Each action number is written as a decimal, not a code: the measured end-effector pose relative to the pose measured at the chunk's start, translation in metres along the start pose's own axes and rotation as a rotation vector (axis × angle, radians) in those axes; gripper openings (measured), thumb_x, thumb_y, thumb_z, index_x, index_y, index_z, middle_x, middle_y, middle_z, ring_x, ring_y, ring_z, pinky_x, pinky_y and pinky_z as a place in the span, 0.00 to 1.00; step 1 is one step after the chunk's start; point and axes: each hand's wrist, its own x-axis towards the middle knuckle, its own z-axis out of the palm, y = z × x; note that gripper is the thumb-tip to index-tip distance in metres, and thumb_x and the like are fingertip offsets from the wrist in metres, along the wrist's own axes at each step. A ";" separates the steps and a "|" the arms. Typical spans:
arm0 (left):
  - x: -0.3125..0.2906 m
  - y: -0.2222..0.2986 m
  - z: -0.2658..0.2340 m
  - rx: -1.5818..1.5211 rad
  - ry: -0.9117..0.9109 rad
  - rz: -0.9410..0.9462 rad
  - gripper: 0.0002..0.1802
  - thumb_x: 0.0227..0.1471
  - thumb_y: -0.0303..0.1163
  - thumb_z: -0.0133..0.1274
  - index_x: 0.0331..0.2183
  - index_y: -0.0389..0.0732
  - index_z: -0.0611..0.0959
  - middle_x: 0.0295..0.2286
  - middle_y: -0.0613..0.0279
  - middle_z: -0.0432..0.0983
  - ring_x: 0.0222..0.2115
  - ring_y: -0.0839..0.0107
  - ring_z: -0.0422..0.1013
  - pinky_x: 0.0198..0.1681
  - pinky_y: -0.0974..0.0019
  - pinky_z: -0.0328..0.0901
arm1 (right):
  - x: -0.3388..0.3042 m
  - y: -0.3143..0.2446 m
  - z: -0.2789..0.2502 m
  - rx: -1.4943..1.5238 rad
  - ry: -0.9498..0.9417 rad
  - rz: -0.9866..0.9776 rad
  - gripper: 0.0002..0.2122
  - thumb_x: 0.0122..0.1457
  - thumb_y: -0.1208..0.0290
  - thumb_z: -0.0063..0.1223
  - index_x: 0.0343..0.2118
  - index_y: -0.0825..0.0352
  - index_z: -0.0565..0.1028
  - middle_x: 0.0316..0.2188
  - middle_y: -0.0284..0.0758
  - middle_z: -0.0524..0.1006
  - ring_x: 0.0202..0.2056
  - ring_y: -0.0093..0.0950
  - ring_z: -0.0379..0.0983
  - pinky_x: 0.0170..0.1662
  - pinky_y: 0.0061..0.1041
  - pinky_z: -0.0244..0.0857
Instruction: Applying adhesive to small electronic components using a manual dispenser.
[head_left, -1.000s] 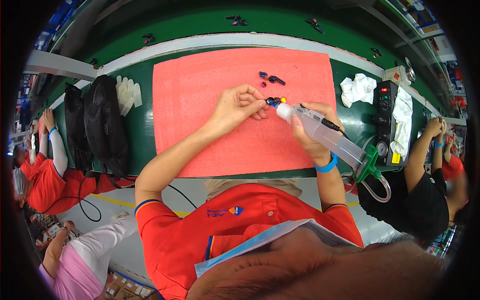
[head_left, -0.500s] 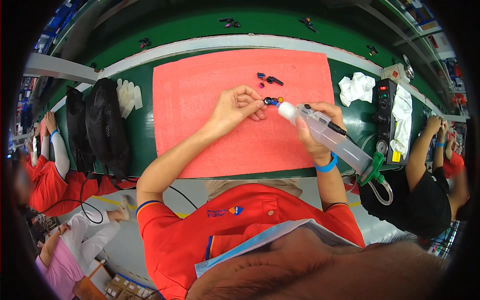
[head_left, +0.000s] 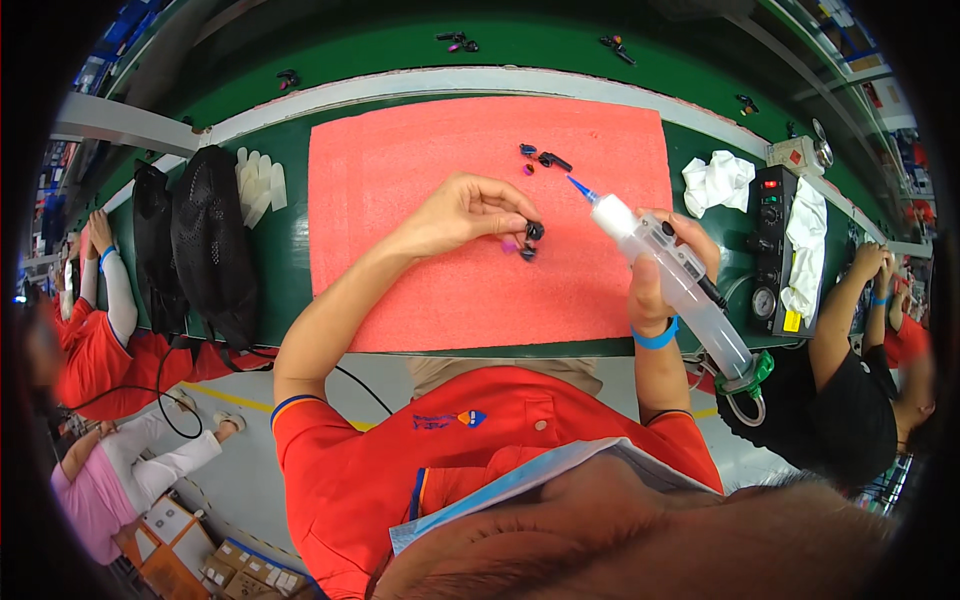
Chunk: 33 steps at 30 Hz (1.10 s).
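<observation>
My left hand (head_left: 455,218) pinches a small black rounded part (head_left: 534,231) between thumb and fingertips over the pink foam mat (head_left: 390,150). Smaller dark and purple bits dangle just below that part; they look like earbud pieces, though too small to be sure. My right hand (head_left: 662,285) is wrapped round a clear glue dispensing syringe (head_left: 718,338), which has a white collar and a green cap at its rear. Its blue tapered tip (head_left: 581,188) points up and left, apart from the held part. Beyond my hands lies a cluster of small black, blue and purple parts (head_left: 546,159).
Black mesh bags (head_left: 212,250) and pale finger cots (head_left: 262,185) lie at left. To the right are white crumpled wipes (head_left: 718,182), a black control box (head_left: 770,235) with a gauge, and a metal tin (head_left: 793,155). Several small part clusters rest on the green strip beyond. Co-workers sit on both sides.
The syringe tip has drawn away from the small part, toward the upper right. My left hand has turned the part and brought it slightly lower, with pieces now hanging beneath.
</observation>
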 end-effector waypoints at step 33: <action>0.003 -0.012 0.000 0.058 0.178 -0.008 0.07 0.44 0.21 0.47 0.31 0.32 0.73 0.26 0.61 0.72 0.28 0.79 0.69 0.31 0.78 0.65 | 0.008 -0.013 0.015 -0.176 -0.262 0.043 0.14 0.36 0.74 0.57 0.29 0.68 0.67 0.22 0.40 0.74 0.25 0.29 0.73 0.29 0.21 0.66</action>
